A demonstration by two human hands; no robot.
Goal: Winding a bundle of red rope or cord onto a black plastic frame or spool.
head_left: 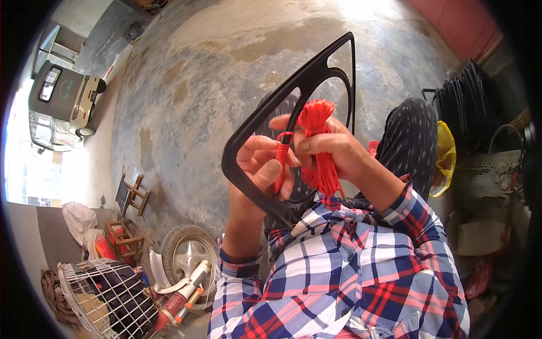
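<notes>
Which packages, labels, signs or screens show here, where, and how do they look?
Yellow plastic bag: right, beside the person's knee, crumpled, glossy.
Cardboard box: lower right, pale brown, partly hidden.
Vehicle lettering patch: front of the small grey-beige three-wheeler at upper left, small and bluish, too small to make out.
No screens or signs visible.
Hands: left hand grips a black frame; right hand holds a red cord bundle.

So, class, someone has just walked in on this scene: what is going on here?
A person in a plaid shirt is winding red cord around a black triangular frame. The left hand grips the frame's edge and pinches the red cord against it. The right hand holds a bundle of red cord. Nearby on the concrete floor lie a wheel and a wire basket.
</notes>
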